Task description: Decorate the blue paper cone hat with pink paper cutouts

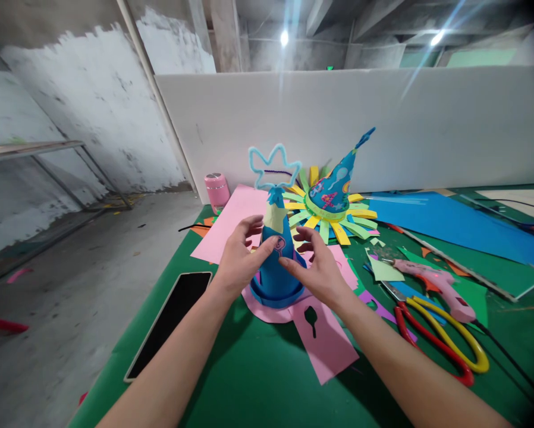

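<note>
A blue paper cone hat (pixel 273 282) stands upright in front of me, with a pale yellow patch (pixel 275 219) near its top. A light blue pipe cleaner (pixel 276 157) bent into a wavy crown-like outline rises above the tip. My left hand (pixel 244 255) curves round the hat's left side, its thumb pressed beside a small pink racket-like motif (pixel 280 245). From the right, my right hand (pixel 314 264) cups the cone with its thumb on the front. Pink paper (pixel 267 314) lies under the brim, and a pink strip (pixel 327 351) with a racket-shaped hole lies before it.
Behind stands a second blue cone hat (pixel 336 184) with a yellow-green strip brim. To the right lie a pink glue gun (pixel 440 285), scissors (pixel 436 333) and blue sheet (pixel 463 223). A phone (pixel 171 324) and pink canister (pixel 216 190) are left. A white board (pixel 338 131) borders the table.
</note>
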Action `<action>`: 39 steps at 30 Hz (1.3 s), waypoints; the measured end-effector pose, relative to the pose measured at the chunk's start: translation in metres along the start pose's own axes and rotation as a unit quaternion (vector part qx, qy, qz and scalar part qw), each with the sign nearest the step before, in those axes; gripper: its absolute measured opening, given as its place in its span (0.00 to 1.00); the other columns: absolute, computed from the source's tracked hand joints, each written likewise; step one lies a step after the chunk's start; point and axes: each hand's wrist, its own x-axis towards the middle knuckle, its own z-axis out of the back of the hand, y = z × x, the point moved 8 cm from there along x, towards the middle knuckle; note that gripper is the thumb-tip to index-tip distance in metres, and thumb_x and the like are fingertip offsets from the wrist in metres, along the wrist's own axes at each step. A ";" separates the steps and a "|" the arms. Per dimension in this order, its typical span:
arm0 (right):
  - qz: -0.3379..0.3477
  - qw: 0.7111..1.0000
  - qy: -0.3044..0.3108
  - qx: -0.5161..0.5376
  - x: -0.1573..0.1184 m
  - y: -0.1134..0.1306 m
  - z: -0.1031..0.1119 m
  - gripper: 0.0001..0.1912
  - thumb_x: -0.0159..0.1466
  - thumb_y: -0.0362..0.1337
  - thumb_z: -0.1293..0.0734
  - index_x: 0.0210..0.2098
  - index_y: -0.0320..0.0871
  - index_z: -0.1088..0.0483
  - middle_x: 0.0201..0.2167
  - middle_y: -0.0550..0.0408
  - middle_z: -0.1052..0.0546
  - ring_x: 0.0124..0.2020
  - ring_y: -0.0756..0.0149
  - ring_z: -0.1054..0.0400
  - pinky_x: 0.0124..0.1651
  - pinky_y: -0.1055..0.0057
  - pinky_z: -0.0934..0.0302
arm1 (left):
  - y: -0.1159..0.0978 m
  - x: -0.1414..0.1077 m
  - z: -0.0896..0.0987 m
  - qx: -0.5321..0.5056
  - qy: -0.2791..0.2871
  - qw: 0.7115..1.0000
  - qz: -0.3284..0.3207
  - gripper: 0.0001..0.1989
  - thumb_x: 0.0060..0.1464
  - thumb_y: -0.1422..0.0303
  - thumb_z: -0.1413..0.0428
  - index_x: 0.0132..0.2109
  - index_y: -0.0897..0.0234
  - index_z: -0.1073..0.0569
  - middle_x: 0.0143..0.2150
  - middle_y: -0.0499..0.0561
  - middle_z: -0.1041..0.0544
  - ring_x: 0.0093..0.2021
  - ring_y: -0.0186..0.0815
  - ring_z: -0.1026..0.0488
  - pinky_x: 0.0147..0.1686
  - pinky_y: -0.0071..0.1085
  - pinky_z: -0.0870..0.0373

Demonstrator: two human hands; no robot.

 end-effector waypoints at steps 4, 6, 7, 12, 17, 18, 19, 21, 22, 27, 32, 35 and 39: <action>0.009 1.000 -0.016 0.008 -0.013 -0.003 0.021 0.25 0.55 0.43 0.35 0.50 0.46 0.43 0.46 0.49 0.33 0.40 0.61 0.37 0.40 0.62 0.40 | 0.001 -0.015 0.028 -0.012 -0.153 0.988 -0.017 0.14 0.50 0.64 0.46 0.45 0.63 0.32 0.42 0.53 0.28 0.43 0.37 0.30 0.40 0.33 0.33; 0.023 0.999 -0.037 0.007 -0.021 -0.006 0.034 0.22 0.57 0.41 0.36 0.49 0.46 0.42 0.42 0.50 0.32 0.39 0.62 0.37 0.39 0.63 0.40 | 0.004 -0.029 0.037 0.001 -0.213 0.977 -0.016 0.09 0.51 0.66 0.47 0.41 0.63 0.32 0.37 0.50 0.29 0.38 0.34 0.30 0.38 0.31 0.33; 0.029 0.998 -0.048 0.006 -0.025 -0.008 0.039 0.20 0.58 0.40 0.37 0.49 0.45 0.41 0.41 0.51 0.31 0.38 0.63 0.37 0.38 0.64 0.40 | 0.007 -0.036 0.039 0.009 -0.230 0.973 -0.011 0.07 0.51 0.68 0.47 0.39 0.63 0.32 0.34 0.48 0.30 0.35 0.33 0.30 0.37 0.30 0.33; 0.050 0.995 -0.082 0.006 -0.038 -0.017 0.050 0.14 0.59 0.36 0.38 0.46 0.44 0.39 0.36 0.53 0.31 0.35 0.65 0.37 0.36 0.66 0.40 | 0.025 -0.064 0.032 0.053 -0.251 0.966 0.018 0.04 0.52 0.69 0.50 0.37 0.63 0.33 0.28 0.46 0.33 0.28 0.32 0.33 0.29 0.27 0.35; 0.074 0.993 -0.089 0.004 -0.043 -0.018 0.057 0.13 0.60 0.34 0.39 0.45 0.43 0.39 0.32 0.54 0.32 0.31 0.67 0.37 0.34 0.68 0.40 | 0.033 -0.076 0.021 0.125 -0.222 0.967 0.007 0.06 0.53 0.71 0.51 0.38 0.62 0.32 0.28 0.47 0.32 0.28 0.33 0.33 0.29 0.29 0.36; 0.074 0.993 -0.091 0.001 -0.043 -0.018 0.058 0.13 0.60 0.34 0.39 0.45 0.43 0.39 0.32 0.54 0.32 0.31 0.67 0.37 0.33 0.68 0.40 | 0.033 -0.078 0.020 0.137 -0.215 0.967 -0.001 0.07 0.53 0.72 0.52 0.39 0.62 0.33 0.31 0.48 0.31 0.31 0.34 0.32 0.32 0.30 0.35; 0.073 0.993 -0.092 -0.001 -0.043 -0.019 0.059 0.13 0.60 0.33 0.40 0.46 0.43 0.39 0.32 0.54 0.33 0.31 0.67 0.37 0.33 0.68 0.40 | 0.032 -0.079 0.018 0.147 -0.207 0.967 -0.010 0.08 0.53 0.74 0.54 0.40 0.62 0.33 0.33 0.49 0.31 0.34 0.35 0.32 0.34 0.31 0.35; 0.075 0.993 -0.089 -0.005 -0.044 -0.020 0.058 0.13 0.60 0.33 0.40 0.46 0.43 0.40 0.32 0.54 0.33 0.31 0.67 0.38 0.33 0.68 0.40 | 0.030 -0.080 0.015 0.162 -0.194 0.967 -0.029 0.11 0.52 0.77 0.55 0.40 0.62 0.33 0.34 0.50 0.31 0.35 0.36 0.32 0.36 0.32 0.36; 0.076 0.993 -0.085 -0.006 -0.045 -0.019 0.057 0.13 0.60 0.33 0.40 0.45 0.43 0.40 0.31 0.55 0.33 0.30 0.67 0.38 0.33 0.68 0.40 | 0.029 -0.080 0.014 0.169 -0.186 0.967 -0.039 0.11 0.51 0.78 0.56 0.38 0.62 0.33 0.33 0.49 0.32 0.35 0.35 0.33 0.36 0.32 0.36; 0.075 0.995 -0.069 -0.013 -0.046 -0.019 0.052 0.13 0.60 0.33 0.40 0.45 0.43 0.39 0.30 0.56 0.33 0.28 0.68 0.39 0.32 0.69 0.41 | 0.019 -0.079 0.008 0.196 -0.157 0.964 -0.083 0.07 0.50 0.78 0.53 0.30 0.62 0.34 0.28 0.47 0.34 0.32 0.35 0.34 0.34 0.32 0.36; 0.060 0.994 -0.083 -0.024 -0.044 -0.023 0.058 0.12 0.60 0.35 0.40 0.45 0.43 0.40 0.30 0.56 0.33 0.28 0.68 0.38 0.32 0.69 0.41 | 0.005 -0.081 0.005 0.214 -0.164 0.956 -0.115 0.05 0.51 0.77 0.50 0.33 0.63 0.35 0.31 0.49 0.34 0.34 0.36 0.35 0.34 0.33 0.36; 0.047 0.993 -0.100 -0.037 -0.042 -0.027 0.064 0.13 0.61 0.36 0.41 0.45 0.43 0.40 0.30 0.56 0.33 0.29 0.68 0.38 0.32 0.69 0.40 | -0.003 -0.085 0.003 0.218 -0.167 0.951 -0.143 0.06 0.51 0.78 0.51 0.35 0.63 0.35 0.32 0.50 0.35 0.35 0.37 0.35 0.35 0.35 0.36; 0.021 0.993 -0.096 -0.061 -0.038 -0.032 0.067 0.10 0.61 0.37 0.41 0.42 0.43 0.41 0.29 0.55 0.33 0.29 0.67 0.37 0.32 0.69 0.40 | -0.013 -0.093 -0.004 0.218 -0.150 0.946 -0.188 0.09 0.49 0.79 0.50 0.38 0.63 0.34 0.34 0.53 0.34 0.38 0.40 0.35 0.36 0.37 0.35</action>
